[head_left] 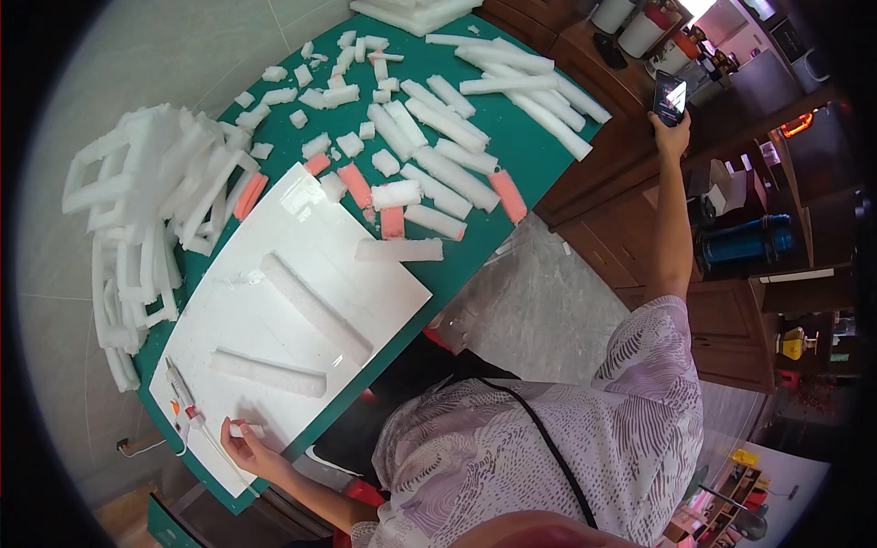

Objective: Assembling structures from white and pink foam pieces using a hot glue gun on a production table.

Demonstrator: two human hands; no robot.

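My left hand is at the near left corner of a white board, its fingers closed around a small white foam piece. Close by lies a white glue gun with an orange part, and a thin white stick. Two long white foam strips rest on the board. Far off to the right, my raised right hand grips a smartphone with a lit screen. A foam strip lies across the board's far edge.
Loose foam strips and chunks cover the far part of the green table, pink foam pieces among them. Stacked white foam frames stand along the left edge. Wooden cabinets and shelves with a blue cylinder are at the right.
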